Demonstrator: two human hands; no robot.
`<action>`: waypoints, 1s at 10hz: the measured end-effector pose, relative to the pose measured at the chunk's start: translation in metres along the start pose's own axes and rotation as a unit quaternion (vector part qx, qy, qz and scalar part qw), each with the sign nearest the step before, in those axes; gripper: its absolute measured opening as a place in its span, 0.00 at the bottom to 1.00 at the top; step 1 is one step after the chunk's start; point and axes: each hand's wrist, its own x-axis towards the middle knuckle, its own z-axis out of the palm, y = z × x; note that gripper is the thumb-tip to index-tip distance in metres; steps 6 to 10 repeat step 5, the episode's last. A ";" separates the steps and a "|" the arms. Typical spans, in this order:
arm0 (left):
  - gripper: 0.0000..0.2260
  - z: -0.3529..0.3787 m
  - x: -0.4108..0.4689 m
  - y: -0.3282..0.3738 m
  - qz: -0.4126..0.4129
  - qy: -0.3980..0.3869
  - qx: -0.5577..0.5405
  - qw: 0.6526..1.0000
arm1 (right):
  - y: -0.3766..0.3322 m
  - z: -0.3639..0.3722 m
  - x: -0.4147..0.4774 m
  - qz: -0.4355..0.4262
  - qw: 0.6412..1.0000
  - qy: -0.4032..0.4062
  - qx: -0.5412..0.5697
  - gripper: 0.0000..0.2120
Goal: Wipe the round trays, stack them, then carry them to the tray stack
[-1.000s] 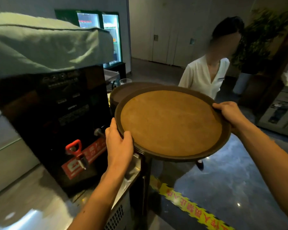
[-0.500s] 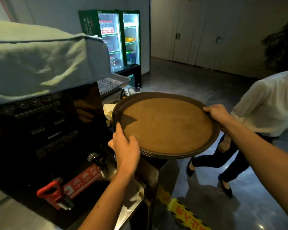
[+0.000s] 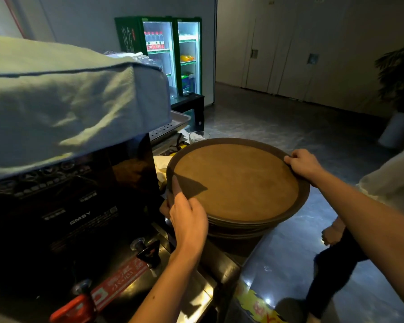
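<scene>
A round brown tray (image 3: pixel 238 180) with a dark rim lies flat on top of a stack of like trays (image 3: pixel 238 229) at the end of a counter. My left hand (image 3: pixel 187 220) grips the tray's near left rim, thumb on top. At the far right rim my right hand (image 3: pixel 303 164) holds on with its fingers curled over the edge. Only the edges of the lower trays show.
A black hot-water dispenser (image 3: pixel 75 217) with a cloth (image 3: pixel 68 101) draped over it stands close on the left. A glass (image 3: pixel 197 136) sits behind the trays. A person in a white top (image 3: pixel 383 190) stands right. Drink fridges (image 3: pixel 170 54) are far back.
The tray has come down and forward onto the stack of trays. The person on the right has moved further right, out toward the frame's edge.
</scene>
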 end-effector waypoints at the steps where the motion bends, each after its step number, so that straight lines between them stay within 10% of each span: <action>1: 0.24 0.004 0.013 -0.001 -0.042 -0.026 0.023 0.999 | -0.005 0.004 0.009 -0.015 0.999 0.011 -0.037 0.11; 10: 0.23 -0.004 0.013 -0.005 0.009 -0.065 0.113 0.991 | -0.006 0.014 -0.023 0.005 0.996 0.072 -0.051 0.10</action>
